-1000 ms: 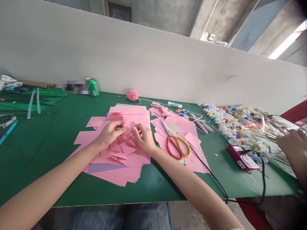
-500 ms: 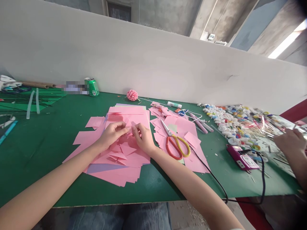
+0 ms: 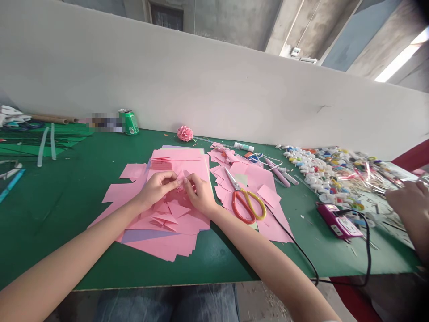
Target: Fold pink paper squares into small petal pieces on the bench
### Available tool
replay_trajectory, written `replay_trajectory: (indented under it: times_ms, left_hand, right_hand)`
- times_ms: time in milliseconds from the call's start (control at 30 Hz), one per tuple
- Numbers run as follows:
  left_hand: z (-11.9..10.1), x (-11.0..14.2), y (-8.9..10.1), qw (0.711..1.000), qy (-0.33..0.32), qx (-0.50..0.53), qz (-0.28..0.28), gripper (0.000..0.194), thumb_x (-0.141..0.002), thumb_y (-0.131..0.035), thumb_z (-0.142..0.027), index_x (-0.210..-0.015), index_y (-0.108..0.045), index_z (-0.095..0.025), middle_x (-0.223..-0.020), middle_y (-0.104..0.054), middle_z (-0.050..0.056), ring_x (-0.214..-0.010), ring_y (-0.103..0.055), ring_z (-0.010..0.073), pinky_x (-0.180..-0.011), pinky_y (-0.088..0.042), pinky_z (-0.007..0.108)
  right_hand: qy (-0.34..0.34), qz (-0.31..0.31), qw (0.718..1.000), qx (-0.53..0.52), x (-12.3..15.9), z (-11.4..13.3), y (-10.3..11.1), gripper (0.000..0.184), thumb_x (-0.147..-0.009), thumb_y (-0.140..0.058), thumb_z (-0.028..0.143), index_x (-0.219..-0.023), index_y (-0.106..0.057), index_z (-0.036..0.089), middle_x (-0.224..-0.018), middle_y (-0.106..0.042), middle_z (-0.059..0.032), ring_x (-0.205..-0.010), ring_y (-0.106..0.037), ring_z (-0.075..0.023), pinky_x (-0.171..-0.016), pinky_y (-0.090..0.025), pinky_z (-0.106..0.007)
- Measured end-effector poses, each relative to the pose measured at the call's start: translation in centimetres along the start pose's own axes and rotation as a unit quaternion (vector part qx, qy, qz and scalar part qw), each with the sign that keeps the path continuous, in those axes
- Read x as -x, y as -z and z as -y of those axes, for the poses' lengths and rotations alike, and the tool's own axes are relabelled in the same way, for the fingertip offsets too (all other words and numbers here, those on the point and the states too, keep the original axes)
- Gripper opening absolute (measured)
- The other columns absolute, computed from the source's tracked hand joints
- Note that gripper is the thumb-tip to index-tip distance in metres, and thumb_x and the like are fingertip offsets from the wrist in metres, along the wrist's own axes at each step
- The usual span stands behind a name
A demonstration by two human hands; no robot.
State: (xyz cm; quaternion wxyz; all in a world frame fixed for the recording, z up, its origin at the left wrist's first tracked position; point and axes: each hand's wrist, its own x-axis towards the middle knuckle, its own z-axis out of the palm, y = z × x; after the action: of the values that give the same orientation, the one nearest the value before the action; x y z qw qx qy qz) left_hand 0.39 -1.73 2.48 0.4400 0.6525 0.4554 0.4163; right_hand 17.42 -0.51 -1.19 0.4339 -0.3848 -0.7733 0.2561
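Note:
Both hands meet over a pile of pink paper sheets point(image 3: 161, 243). My left hand point(image 3: 157, 188) pinches a small folded piece of pink paper point(image 3: 180, 175) between thumb and forefinger. From the other side my right hand point(image 3: 201, 192) grips the same piece, its fingertips close to the left ones and partly covering the paper. Beneath my hands lie several folded pink pieces point(image 3: 166, 217). Just beyond my left hand sits a stack of small pink papers point(image 3: 161, 163). To the right of my right hand rest scissors point(image 3: 248, 203) with one red and one yellow handle, blades slightly apart.
A pink paper ball point(image 3: 184, 133), a glue stick point(image 3: 244, 146) and a green can point(image 3: 129, 122) stand along the back. At right are a purple power strip point(image 3: 338, 221) with a black cable, many small coloured plastic parts point(image 3: 315, 174) and another person's hand point(image 3: 407, 201).
My fingertips have shifted slightly on the folded paper, which now shows a little less above them. The other person's hand at the right has moved a little.

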Motion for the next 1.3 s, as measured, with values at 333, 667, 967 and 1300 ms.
replay_trajectory:
  times_ms: [333, 667, 967, 1300]
  left_hand:
    - [0.3, 0.0, 0.0, 1.000, -0.008, 0.002, 0.003, 0.025, -0.082, -0.065, -0.042, -0.072, -0.062, -0.019, -0.070, -0.060, -0.001, -0.063, -0.054, 0.0136, -0.061, -0.042, 0.025]
    - [0.4, -0.2, 0.2, 1.000, -0.015, -0.003, 0.014, 0.027, -0.081, -0.067, -0.043, -0.073, -0.062, -0.017, -0.071, -0.057, -0.001, -0.067, -0.053, 0.0140, -0.064, -0.042, 0.026]
    - [0.8, -0.2, 0.0, 1.000, 0.008, -0.013, 0.000, 0.029, -0.081, -0.065, -0.046, -0.077, -0.062, -0.018, -0.073, -0.058, 0.000, -0.067, -0.053, 0.0141, -0.063, -0.042, 0.026]
    - [1.0, -0.3, 0.3, 0.999, 0.020, -0.025, 0.028, 0.032, -0.082, -0.063, -0.049, -0.082, -0.065, -0.017, -0.075, -0.062, 0.001, -0.066, -0.056, 0.0154, -0.059, -0.043, 0.026]
  right_hand:
    - [0.003, -0.006, 1.000, -0.007, 0.0, 0.1, 0.0, 0.020, -0.096, -0.038, 0.033, -0.082, -0.046, 0.021, -0.072, -0.061, -0.0006, -0.061, -0.058, -0.0131, -0.059, -0.043, -0.024]
    - [-0.012, 0.015, 1.000, 0.009, 0.0, 0.3, 0.2, 0.023, -0.097, -0.037, 0.036, -0.081, -0.045, 0.021, -0.070, -0.059, 0.0008, -0.059, -0.053, -0.0121, -0.060, -0.040, -0.024]
    - [-0.009, 0.007, 1.000, 0.002, 0.0, 0.2, 0.1, 0.020, -0.097, -0.036, 0.033, -0.083, -0.044, 0.021, -0.073, -0.060, -0.0007, -0.061, -0.055, -0.0133, -0.061, -0.039, -0.024]
    - [-0.021, 0.012, 1.000, 0.017, 0.0, 0.1, 0.1, 0.020, -0.096, -0.038, 0.034, -0.081, -0.044, 0.021, -0.071, -0.059, 0.0001, -0.061, -0.054, -0.0133, -0.061, -0.038, -0.024]
